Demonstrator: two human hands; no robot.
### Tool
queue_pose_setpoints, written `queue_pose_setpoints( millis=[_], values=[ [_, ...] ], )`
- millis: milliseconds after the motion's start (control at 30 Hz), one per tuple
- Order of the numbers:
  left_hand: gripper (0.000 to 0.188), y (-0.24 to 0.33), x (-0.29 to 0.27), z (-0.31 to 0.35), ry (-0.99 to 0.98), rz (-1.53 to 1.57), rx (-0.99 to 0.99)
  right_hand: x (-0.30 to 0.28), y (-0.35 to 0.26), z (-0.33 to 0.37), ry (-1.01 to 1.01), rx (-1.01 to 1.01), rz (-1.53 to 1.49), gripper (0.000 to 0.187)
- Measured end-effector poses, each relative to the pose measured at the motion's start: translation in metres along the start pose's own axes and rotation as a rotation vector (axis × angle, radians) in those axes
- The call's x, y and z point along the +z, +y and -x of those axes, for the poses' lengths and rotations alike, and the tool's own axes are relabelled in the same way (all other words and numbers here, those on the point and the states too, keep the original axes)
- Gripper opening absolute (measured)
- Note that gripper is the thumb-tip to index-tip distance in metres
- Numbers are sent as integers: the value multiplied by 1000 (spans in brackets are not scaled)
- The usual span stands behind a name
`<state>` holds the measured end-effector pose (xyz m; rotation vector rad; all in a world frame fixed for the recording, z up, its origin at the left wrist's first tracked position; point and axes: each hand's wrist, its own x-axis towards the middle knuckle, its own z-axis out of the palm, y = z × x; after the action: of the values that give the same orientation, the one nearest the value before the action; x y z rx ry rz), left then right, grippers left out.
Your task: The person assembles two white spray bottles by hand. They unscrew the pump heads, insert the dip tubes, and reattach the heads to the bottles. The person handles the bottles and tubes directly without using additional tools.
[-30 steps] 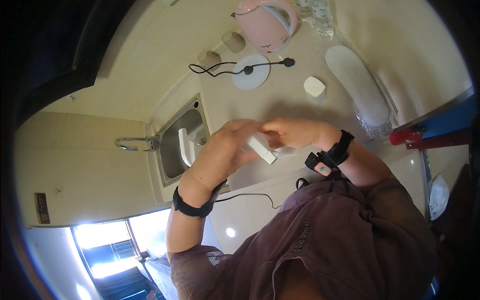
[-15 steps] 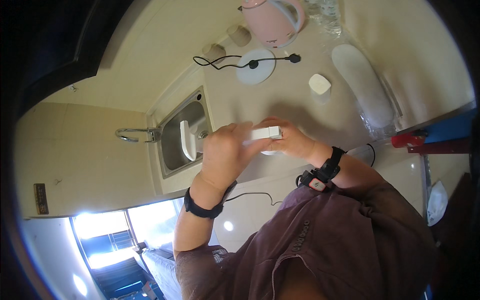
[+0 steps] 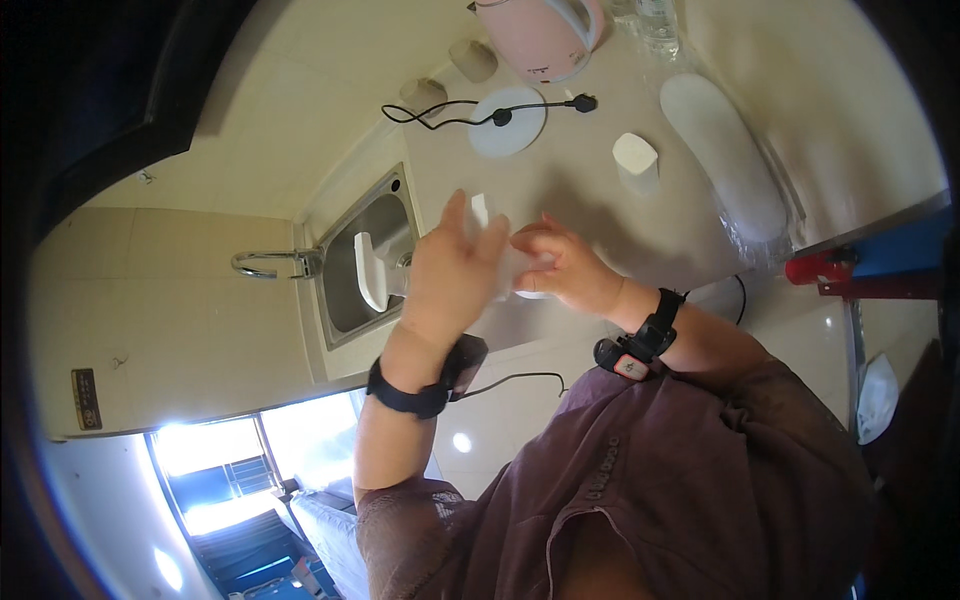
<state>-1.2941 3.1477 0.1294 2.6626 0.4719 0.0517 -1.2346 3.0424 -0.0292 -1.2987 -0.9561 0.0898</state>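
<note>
My left hand [image 3: 450, 275] and my right hand [image 3: 578, 272] meet over the counter's front edge. Between them is a white translucent object [image 3: 512, 272], smeared by motion; its kind I cannot make out. Its white end [image 3: 480, 210] shows beyond my left fingers, whose index points up and away. My right fingers are bent around its other side. Below the right fingers a sliver of a white thing [image 3: 532, 294] shows, mostly hidden. Left of my left hand, a curved white piece [image 3: 368, 272] lies over the steel sink [image 3: 345, 318].
A chrome faucet [image 3: 275, 265] reaches over the sink. Behind my hands are a white disc [image 3: 515, 135] with a black plug cord [image 3: 440, 122], two cups [image 3: 472, 60], and a pink kettle [image 3: 540, 40]. To the right stand a white-capped container [image 3: 636, 160] and a long white wrapped object [image 3: 728, 160].
The white translucent object has turned: its white end was by my right fingers and now points up beside my left ones. My left fingers have spread. The view has shifted slightly.
</note>
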Motion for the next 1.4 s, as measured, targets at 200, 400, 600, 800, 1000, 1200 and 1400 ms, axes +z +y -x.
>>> queue_pose_setpoints(
  millis=[200,400,600,800,1000,1200,1400],
  values=[
    [71,-7,-33,4,-64,-74,499,-11,-8,-2,-45,65,-40,45],
    [58,14,-38,8,-177,-454,656,-8,-5,0,-29,63,-44,44],
    [37,19,-42,-7,-117,-547,773,-6,0,3,19,48,-32,40],
    [36,21,-33,-7,-192,-411,386,-14,-12,0,50,94,-116,37],
    [52,16,-19,-7,-279,-43,108,-11,-7,0,65,12,18,40],
    [46,7,-23,-7,-389,336,-131,-12,-5,-2,3,35,-20,40],
    [64,-4,-32,-6,-206,-270,681,-7,-3,0,-14,146,-131,40]
  ],
)
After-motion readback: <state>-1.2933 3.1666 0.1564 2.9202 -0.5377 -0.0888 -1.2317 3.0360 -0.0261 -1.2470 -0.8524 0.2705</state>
